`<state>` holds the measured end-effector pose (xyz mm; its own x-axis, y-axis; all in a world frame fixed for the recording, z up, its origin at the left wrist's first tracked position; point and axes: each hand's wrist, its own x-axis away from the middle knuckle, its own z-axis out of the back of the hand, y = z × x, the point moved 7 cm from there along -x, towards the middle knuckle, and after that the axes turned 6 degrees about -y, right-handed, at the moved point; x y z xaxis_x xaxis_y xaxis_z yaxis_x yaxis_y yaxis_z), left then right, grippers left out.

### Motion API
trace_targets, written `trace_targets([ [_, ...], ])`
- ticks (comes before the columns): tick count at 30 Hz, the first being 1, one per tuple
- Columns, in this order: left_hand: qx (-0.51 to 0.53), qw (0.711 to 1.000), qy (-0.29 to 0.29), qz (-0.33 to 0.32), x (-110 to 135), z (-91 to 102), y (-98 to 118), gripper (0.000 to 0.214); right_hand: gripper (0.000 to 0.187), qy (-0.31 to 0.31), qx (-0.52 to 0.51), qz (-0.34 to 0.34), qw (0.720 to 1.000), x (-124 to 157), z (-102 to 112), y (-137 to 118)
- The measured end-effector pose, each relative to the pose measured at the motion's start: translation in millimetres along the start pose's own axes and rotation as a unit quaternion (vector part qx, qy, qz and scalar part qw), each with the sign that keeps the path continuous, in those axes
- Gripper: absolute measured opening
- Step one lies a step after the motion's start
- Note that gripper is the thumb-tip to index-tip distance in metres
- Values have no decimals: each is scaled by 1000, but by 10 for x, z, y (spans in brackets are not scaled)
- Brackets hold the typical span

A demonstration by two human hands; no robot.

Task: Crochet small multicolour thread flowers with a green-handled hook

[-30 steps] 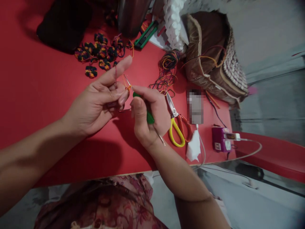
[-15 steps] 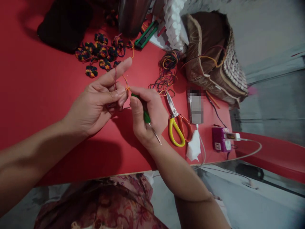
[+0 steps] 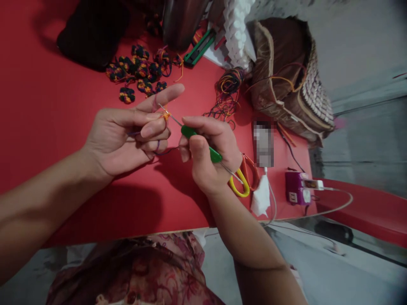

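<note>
Several dark flower-shaped pieces (image 3: 141,68), seemingly finished, lie at eleven o'clock from the small orange stitching (image 3: 166,115) that our left hand (image 3: 122,134) pinches; we judge it barely begun. Our right hand (image 3: 216,146) grips a green-handled hook (image 3: 189,131) meeting it; loose yarn (image 3: 231,80) at two o'clock looks unworked.

No text, label, brand, number or sign can be read here. At 3 o'clock from the middle of the view, the screen of a phone (image 3: 263,144) shows only as coarse grey blocks. Between 3 and 4 o'clock, a purple power block (image 3: 295,184) carries a small pale square (image 3: 293,198) with a dark mark, too tiny to make out. The white plug (image 3: 319,185) in it has a dark patch with an orange tint, too blurred to read.
</note>
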<state>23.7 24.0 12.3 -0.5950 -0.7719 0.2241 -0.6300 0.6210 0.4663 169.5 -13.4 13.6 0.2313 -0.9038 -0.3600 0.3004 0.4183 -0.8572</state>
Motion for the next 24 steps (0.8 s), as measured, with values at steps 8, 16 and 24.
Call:
trace_targets([
  [8,29,999,-24,23,10,-14,-1,51,21,82,-154,-80,981,-17,51,-30],
  [16,40,997,-51,51,18,0,9,48,13,118,-163,-78,976,-66,202,-171],
  [24,38,991,-59,114,10,26,-46,50,13,52,-160,-72,983,-125,275,-215],
])
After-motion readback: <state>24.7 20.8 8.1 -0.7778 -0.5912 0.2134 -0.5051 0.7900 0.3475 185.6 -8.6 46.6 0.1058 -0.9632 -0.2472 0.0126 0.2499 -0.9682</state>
